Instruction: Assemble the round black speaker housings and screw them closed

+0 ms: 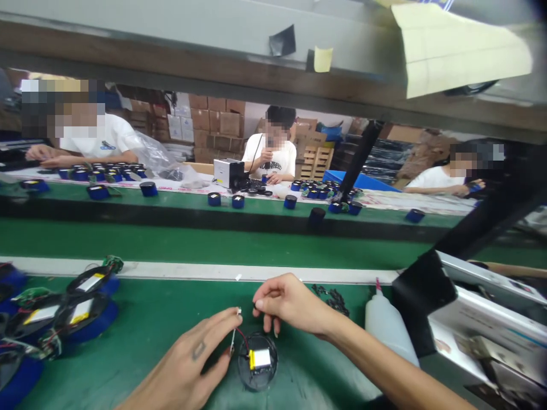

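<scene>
Stacked cartons (217, 122) are lining the far wall in the head view, the only feed I am reading from my end. Three co-workers in pale tops are sitting beyond the green belt (171, 242), and small blue units (98, 192) are standing in a loose row along the far ledge. Nearer, I am seeing a green worktop (141, 319). My left hand (192, 354) is holding a thin board (233, 340) edge-on, thumb and fingers closing on it from either side. Red wire (244, 335) is running from there towards a round dark casing (273, 373), which is lying on the worktop between and just below the hands; a silver battery (261, 357) with a yellow end is resting in it. My right hand (294, 304) is pinching a small black piece (255, 306) between thumb and forefinger, the lower fingers curling loosely. Black bits (335, 300) are lying in a heap behind the right wrist, beside a white bottle (387, 324). Larger blue casings (96, 324) are crowding the left edge.
</scene>
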`<state>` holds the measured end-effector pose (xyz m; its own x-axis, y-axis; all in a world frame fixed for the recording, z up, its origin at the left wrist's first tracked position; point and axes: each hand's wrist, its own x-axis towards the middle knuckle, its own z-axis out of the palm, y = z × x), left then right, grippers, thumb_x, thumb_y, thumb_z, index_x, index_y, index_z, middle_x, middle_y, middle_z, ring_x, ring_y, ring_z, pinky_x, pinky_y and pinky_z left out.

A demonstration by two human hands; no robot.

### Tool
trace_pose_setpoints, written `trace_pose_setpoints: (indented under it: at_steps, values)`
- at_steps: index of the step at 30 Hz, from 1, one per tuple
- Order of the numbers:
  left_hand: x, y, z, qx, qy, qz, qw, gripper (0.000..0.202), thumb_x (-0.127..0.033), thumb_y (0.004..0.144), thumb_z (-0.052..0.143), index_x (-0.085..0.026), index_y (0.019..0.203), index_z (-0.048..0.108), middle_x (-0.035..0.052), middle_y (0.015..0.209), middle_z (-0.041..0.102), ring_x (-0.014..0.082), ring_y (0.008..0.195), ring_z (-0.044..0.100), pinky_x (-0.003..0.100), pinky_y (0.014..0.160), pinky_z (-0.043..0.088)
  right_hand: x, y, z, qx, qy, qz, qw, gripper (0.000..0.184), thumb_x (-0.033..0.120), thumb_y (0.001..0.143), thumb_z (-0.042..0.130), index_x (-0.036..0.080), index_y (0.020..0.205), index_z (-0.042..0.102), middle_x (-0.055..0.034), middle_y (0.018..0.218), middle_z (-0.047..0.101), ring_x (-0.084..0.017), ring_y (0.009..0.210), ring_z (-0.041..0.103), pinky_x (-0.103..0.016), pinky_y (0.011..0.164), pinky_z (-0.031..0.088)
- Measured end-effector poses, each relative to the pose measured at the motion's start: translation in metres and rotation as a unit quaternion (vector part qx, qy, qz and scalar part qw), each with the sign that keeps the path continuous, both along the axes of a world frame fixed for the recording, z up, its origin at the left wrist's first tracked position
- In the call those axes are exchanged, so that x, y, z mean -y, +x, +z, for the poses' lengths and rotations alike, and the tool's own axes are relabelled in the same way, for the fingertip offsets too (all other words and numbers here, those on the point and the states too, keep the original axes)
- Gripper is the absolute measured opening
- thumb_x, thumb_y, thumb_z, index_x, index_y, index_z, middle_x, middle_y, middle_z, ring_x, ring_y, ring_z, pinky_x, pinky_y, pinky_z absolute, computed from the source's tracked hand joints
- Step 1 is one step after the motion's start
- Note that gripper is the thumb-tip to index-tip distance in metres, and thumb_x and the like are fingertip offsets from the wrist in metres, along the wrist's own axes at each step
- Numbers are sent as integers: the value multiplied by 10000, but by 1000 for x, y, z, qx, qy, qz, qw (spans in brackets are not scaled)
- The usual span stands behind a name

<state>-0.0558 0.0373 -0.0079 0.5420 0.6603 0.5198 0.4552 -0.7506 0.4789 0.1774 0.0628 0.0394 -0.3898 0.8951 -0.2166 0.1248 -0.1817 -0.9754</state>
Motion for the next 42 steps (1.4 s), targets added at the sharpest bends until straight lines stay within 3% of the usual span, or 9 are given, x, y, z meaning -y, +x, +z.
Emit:
trace_pose_setpoints:
  at_steps: [7, 12, 16, 20, 22, 28, 36, 39, 42]
  values:
    - [2, -4, -5, 7, -37, -5, 999, 569, -109, 889, 600, -366, 1389, 522, -18, 1378, 632, 202, 1198, 647, 258, 1075, 445, -2, -11, -1, -4, 1, 16, 1000, 139, 148, 938, 644, 118, 804, 623, 74, 604, 599, -63, 481, 579, -170, 472, 496]
    - [7, -6, -6, 30, -156, 37, 987, 502, -267, 868, 676, -386, 1346, 582, -7, 1361, 645, 257, 1227, 622, 321, 1081, 452, -3, -11, 2, -4, 1, 43, 999, 140, 139, 929, 649, 117, 793, 629, 63, 612, 623, -66, 486, 590, -158, 446, 462]
    - [9, 4, -6, 161, -310, 45, 936, 325, -458, 876, 673, -330, 1171, 721, 25, 1289, 694, 278, 1165, 658, 347, 1041, 498, -3, -10, 3, -4, 15, 38, 999, 121, 157, 930, 647, 122, 816, 634, 72, 586, 601, -67, 474, 572, -170, 461, 464]
    - [7, 15, -4, 297, -414, 32, 860, 423, -532, 773, 784, -303, 1124, 730, 32, 1171, 749, 267, 1075, 699, 326, 973, 550, -4, -9, 7, 1, 25, 47, 999, 124, 167, 917, 652, 125, 801, 633, 66, 585, 598, -71, 490, 572, -171, 460, 454]
    - [5, 15, -3, 322, -430, 15, 844, 477, -485, 733, 838, -304, 1157, 715, 34, 1141, 760, 267, 1062, 703, 325, 938, 570, -5, -8, 9, 3, 29, 55, 998, 127, 200, 900, 667, 129, 798, 639, 58, 588, 605, -79, 505, 583, -183, 477, 467]
    - [0, 12, 0, 301, -456, -23, 837, 348, -434, 739, 847, -312, 1059, 784, 27, 1006, 795, 232, 876, 745, 298, 826, 610, -4, -4, 17, 40, 65, 65, 995, 124, 254, 823, 655, 139, 784, 683, 25, 591, 611, -111, 540, 593, -212, 499, 456]
    - [-1, 12, -2, 287, -388, -1, 876, 294, -431, 714, 852, -369, 998, 804, 23, 1119, 770, 227, 844, 738, 286, 769, 621, 1, -5, 25, 85, 113, 54, 988, 92, 153, 785, 619, 164, 760, 707, 12, 623, 639, -123, 593, 578, -223, 562, 438]
    - [-1, 13, 4, 277, -377, 8, 884, 286, -439, 691, 861, -374, 965, 809, 32, 1125, 766, 223, 793, 733, 313, 765, 626, 0, -7, 19, 43, 77, 53, 995, 122, 260, 777, 655, 146, 762, 694, -6, 613, 639, -132, 573, 590, -254, 576, 490]
    - [0, 15, 11, 279, -396, 13, 875, 289, -444, 669, 874, -378, 943, 810, 40, 1113, 771, 239, 813, 736, 336, 779, 626, -2, -9, 12, -11, 30, 46, 998, 323, 447, 710, 728, 133, 762, 673, -21, 598, 641, -147, 557, 616, -300, 586, 535]
